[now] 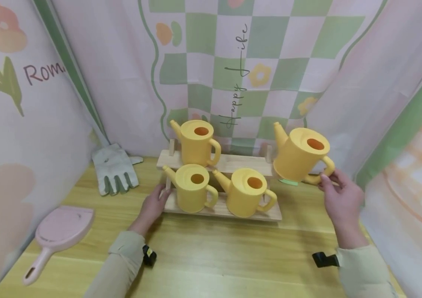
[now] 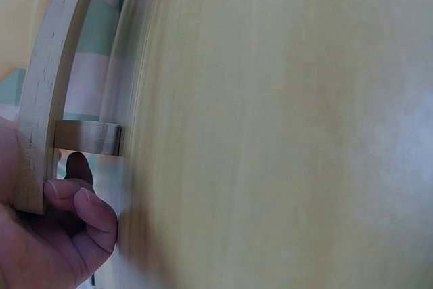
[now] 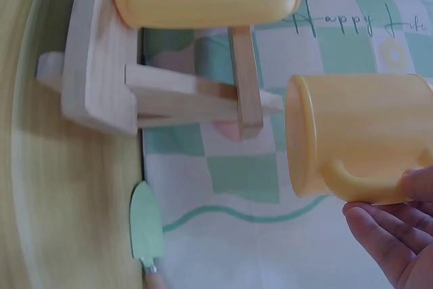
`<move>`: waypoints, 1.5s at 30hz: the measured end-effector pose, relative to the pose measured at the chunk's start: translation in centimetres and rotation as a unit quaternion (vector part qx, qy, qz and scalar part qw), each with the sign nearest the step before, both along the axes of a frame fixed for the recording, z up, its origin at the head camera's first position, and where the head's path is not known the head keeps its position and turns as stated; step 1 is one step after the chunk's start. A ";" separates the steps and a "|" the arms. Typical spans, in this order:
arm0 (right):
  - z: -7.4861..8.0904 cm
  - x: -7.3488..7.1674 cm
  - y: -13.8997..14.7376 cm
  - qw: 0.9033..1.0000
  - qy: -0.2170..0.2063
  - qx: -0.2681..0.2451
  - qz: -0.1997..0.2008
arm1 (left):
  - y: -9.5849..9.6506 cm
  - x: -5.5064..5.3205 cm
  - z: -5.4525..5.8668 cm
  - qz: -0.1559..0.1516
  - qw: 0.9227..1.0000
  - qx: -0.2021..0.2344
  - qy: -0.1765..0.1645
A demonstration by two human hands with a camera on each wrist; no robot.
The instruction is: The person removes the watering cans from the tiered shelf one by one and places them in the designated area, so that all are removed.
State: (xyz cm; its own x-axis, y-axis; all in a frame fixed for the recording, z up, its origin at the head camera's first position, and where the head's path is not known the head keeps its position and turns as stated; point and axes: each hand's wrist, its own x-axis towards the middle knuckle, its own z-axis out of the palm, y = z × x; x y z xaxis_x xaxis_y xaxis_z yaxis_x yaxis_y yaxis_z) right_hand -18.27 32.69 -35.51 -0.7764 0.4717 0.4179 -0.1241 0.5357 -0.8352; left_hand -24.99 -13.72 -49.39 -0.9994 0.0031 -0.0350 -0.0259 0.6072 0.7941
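Note:
My right hand (image 1: 343, 198) pinches the handle of a yellow watering can (image 1: 300, 153) between thumb and fingers. This can is tilted and held up beside the right end of a two-tier wooden rack (image 1: 220, 212). My left hand (image 1: 154, 203) grips the left end of the rack's lower shelf; in the left wrist view its fingers curl round the board (image 2: 34, 167). On the upper tier stands another yellow watering can (image 1: 196, 142), toward the left. Two more, a left can (image 1: 191, 188) and a right can (image 1: 246, 192), stand upright on the lower tier. All spouts point left.
A pale work glove (image 1: 114, 165) lies at the back left of the wooden table (image 1: 211, 256). Nearer, at the left edge, is a pink dustpan (image 1: 63, 227). Behind the rack's right end lies a small green trowel (image 3: 147, 225). Printed curtains (image 1: 106, 62) enclose the table.

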 end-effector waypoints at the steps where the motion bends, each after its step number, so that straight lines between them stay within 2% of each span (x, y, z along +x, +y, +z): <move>1: -0.1 0.2 0.3 1.000 -0.003 -0.003 -0.004 | 0.0 0.0 0.0 -0.001 1.000 -0.001 0.001; 8: -0.6 1.4 2.1 0.999 -0.035 -0.020 -0.026 | 0.0 0.0 0.2 -0.003 1.000 0.001 0.002; 16: -1.4 1.9 3.5 0.997 -0.049 -0.041 -0.054 | 0.0 0.0 0.4 0.003 1.000 0.000 -0.004; 21: -2.5 1.9 4.4 0.995 -0.081 -0.015 -0.064 | 0.0 -0.1 0.2 0.003 1.000 -0.003 -0.006; 25: -3.8 1.7 5.0 0.993 -0.105 -0.005 -0.060 | 0.0 0.0 0.1 0.003 1.000 -0.002 -0.002; 32: -6.4 1.2 5.2 0.992 -0.114 -0.015 -0.047 | 0.0 0.1 0.1 0.004 1.000 0.000 0.000; 37: -7.4 0.7 4.7 0.992 -0.119 -0.019 -0.035 | 0.1 0.1 0.2 0.004 1.000 0.005 -0.006; 45: -9.1 -0.2 3.9 0.991 -0.132 0.019 -0.016 | 0.1 0.1 0.1 0.007 1.000 0.008 -0.006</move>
